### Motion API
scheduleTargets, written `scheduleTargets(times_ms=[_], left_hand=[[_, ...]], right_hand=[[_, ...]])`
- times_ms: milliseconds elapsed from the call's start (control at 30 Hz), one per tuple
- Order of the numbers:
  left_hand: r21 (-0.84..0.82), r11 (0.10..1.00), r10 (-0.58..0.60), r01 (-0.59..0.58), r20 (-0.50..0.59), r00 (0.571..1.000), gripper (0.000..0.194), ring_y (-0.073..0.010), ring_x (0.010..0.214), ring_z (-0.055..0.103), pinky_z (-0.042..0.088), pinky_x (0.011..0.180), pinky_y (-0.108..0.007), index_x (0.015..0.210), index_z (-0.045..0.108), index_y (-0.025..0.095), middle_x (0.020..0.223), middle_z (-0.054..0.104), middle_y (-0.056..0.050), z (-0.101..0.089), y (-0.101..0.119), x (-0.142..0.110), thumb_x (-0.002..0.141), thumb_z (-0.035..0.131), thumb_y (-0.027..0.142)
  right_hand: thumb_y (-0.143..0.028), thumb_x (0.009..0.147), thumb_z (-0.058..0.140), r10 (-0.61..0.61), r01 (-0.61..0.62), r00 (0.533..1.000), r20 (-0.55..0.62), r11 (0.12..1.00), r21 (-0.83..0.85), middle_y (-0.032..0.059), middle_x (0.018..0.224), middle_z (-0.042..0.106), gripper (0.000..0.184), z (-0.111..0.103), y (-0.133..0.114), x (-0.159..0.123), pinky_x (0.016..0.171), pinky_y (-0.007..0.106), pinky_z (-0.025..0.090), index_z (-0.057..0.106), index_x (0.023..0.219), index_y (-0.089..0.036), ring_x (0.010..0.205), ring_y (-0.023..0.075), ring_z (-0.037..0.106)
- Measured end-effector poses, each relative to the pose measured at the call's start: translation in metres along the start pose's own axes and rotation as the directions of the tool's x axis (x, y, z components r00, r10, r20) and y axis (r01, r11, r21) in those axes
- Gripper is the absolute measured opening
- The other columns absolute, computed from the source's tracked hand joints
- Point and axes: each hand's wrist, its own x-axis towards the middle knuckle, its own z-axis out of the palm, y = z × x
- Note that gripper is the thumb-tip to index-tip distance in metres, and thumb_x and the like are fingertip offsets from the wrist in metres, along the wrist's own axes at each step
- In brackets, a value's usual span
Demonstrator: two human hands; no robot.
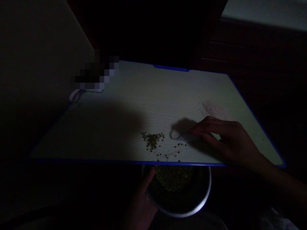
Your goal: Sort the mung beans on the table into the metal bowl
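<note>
My left hand (144, 204) is closed on the rim of a round metal bowl (202, 204), its thumb over the near-left edge. Inside the bowl lie many small green beans (174, 179), which look like mung beans. The bowl sits just below the front edge of a pale board with a blue border (115, 121). Above the board's right half, my right hand (223, 137) pinches a thin, pale, see-through piece (185, 136) whose kind I cannot make out. Left of its tip lies a small heap of green beans (151, 140), with a few more strewn near the front edge.
A patch of pale crumbs or grains (212, 108) lies on the board beyond my right hand. At the board's far left are a pale loop (75, 95) and a blurred-out object (96, 75). The surroundings are very dark.
</note>
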Motion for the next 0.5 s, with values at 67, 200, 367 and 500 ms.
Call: scheduleTargets(times_ms=[67,200,367,500], left_hand=[[0.012,1.0,0.002,-0.002,0.013,1.0,0.029,-0.0213,0.13,0.07,0.033,0.127,-0.037,0.101,0.087,0.038,0.112,0.087,0.006,0.006,-0.002,0.0,0.103,0.062,0.025],[0.055,0.997,0.051,-0.049,-0.041,0.998,0.022,-0.0276,0.145,0.056,0.032,0.128,-0.049,0.107,0.085,0.034,0.122,0.085,0.0,0.0,-0.009,0.002,0.101,0.064,0.031],[0.114,0.987,0.12,-0.109,-0.086,0.989,0.026,-0.0249,0.144,0.057,0.039,0.124,-0.043,0.121,0.08,0.04,0.128,0.083,0.004,-0.018,-0.014,0.001,0.102,0.063,0.036],[0.151,0.984,0.099,-0.092,-0.043,0.994,0.038,-0.0304,0.152,0.046,0.037,0.125,-0.045,0.137,0.072,0.038,0.146,0.073,0.0,-0.015,-0.015,0.0,0.1,0.063,0.043]], right_hand=[[-0.017,0.1,0.064,0.067,-0.067,0.997,-0.028,0.997,-0.026,0.0041,0.102,0.082,0.017,-0.008,-0.002,-0.009,0.077,0.027,0.06,0.076,0.109,-0.022,0.09,0.015,0.077],[-0.015,0.1,0.061,0.072,-0.072,0.997,0.014,0.997,-0.017,0.0045,0.098,0.081,0.017,-0.016,-0.007,-0.025,0.07,0.026,0.06,0.075,0.109,-0.022,0.087,0.0151,0.076],[-0.013,0.102,0.056,-0.088,0.083,0.993,0.083,0.995,0.064,0.008,0.101,0.081,0.024,0.001,-0.015,-0.027,0.073,0.031,0.062,0.072,0.118,-0.02,0.09,0.0181,0.074],[-0.012,0.103,0.056,-0.188,0.18,0.981,0.056,0.976,0.123,0.0092,0.104,0.08,0.023,0.02,-0.018,-0.007,0.083,0.033,0.062,0.072,0.119,-0.017,0.094,0.0173,0.073]])
